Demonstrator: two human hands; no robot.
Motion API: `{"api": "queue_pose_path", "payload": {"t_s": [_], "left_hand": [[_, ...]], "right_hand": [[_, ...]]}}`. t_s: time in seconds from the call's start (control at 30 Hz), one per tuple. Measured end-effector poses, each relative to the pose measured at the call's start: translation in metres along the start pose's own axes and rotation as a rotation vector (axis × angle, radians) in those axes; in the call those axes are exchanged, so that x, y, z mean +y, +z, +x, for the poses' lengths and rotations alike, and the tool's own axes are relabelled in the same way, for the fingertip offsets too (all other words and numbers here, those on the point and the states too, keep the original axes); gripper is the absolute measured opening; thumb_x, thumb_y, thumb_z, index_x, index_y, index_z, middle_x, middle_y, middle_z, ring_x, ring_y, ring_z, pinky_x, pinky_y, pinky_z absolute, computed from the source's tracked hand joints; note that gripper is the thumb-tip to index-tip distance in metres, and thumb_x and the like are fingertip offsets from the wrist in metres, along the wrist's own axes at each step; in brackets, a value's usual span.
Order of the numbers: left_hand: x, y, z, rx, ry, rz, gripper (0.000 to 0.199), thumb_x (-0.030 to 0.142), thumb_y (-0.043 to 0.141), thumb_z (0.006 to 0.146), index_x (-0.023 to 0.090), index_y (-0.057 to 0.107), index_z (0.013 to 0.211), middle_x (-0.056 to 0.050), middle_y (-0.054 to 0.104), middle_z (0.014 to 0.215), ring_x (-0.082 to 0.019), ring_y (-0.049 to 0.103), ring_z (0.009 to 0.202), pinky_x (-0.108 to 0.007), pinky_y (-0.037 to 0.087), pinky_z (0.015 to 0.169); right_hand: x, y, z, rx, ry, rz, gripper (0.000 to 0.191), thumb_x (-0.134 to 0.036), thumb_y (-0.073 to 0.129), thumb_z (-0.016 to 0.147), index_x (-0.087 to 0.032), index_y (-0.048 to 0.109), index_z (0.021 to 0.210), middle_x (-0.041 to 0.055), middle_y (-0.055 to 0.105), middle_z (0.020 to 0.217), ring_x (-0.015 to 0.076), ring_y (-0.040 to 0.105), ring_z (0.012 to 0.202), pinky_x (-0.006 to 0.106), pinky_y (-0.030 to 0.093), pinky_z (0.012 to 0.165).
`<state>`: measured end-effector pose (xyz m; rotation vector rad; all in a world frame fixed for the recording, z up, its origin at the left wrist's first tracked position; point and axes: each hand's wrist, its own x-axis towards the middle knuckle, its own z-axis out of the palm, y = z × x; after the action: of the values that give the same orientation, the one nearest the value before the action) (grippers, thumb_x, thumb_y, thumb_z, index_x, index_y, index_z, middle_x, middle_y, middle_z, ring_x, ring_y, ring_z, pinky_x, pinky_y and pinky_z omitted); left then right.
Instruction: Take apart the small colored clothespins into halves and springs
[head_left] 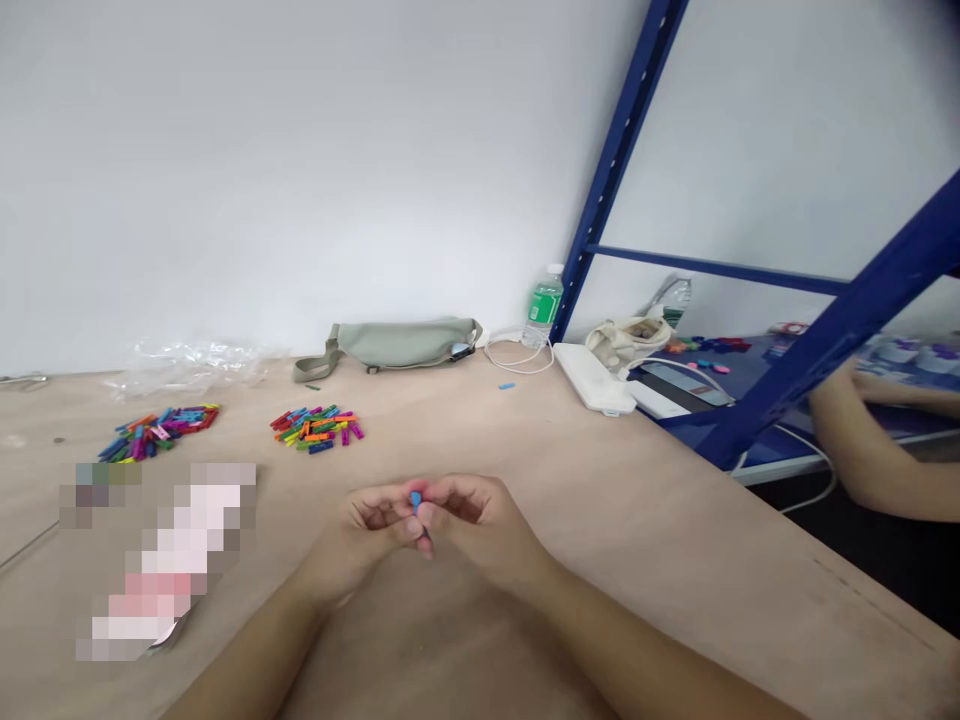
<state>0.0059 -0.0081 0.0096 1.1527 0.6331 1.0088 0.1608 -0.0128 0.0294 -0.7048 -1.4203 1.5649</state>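
Above the table's near middle, my left hand and my right hand meet fingertip to fingertip. Both are closed in a pinch on a small blue clothespin, mostly covered by the fingers. Beyond the hands lies a loose pile of small coloured clothespins. A second pile of clothespins is farther left. One more blue piece rests alone toward the back of the table; whether it is a whole clothespin or a half, I cannot tell.
Against the wall sit a crumpled clear plastic bag, a grey-green waist bag and a water bottle. A white box and cable lie by the blue metal frame. At left, a blurred-out item. A co-worker's arm shows at right.
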Motion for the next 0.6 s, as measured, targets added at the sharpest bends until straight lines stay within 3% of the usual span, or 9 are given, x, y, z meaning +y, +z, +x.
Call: {"api": "queue_pose_path", "payload": {"t_s": [0.13,0.4,0.6], "left_hand": [[-0.0033,-0.0007,0.0006,0.012,0.019,-0.023,0.022,0.017,0.065,0.065,0.02,0.065,0.086,0.002,0.06,0.062,-0.012,0.058,0.059,-0.028,0.045,0.063],[-0.0047,-0.0004,0.001,0.068,0.014,-0.009,0.032,0.019,0.066,0.064,0.024,0.063,0.096,0.002,0.063,0.071,-0.012,0.057,0.062,-0.028,0.043,0.067],[-0.0016,-0.0059,0.0003,0.014,0.029,0.079,0.033,0.021,0.065,0.065,0.023,0.063,0.098,0.002,0.062,0.067,-0.012,0.057,0.062,-0.028,0.043,0.067]], "right_hand": [[-0.003,0.0003,-0.0008,-0.013,-0.038,-0.04,0.015,-0.026,0.056,0.075,-0.013,0.056,0.066,0.0003,0.057,0.06,0.0091,0.052,0.055,0.023,0.041,0.055],[0.0003,-0.0044,0.0017,0.007,-0.072,-0.058,0.015,-0.028,0.058,0.074,-0.014,0.058,0.068,0.0026,0.061,0.064,0.0107,0.054,0.056,0.024,0.044,0.054],[0.0012,-0.0085,0.0026,-0.068,-0.031,-0.085,0.017,-0.029,0.056,0.076,-0.013,0.059,0.071,0.0025,0.061,0.063,0.0117,0.056,0.061,0.025,0.045,0.061]]}}
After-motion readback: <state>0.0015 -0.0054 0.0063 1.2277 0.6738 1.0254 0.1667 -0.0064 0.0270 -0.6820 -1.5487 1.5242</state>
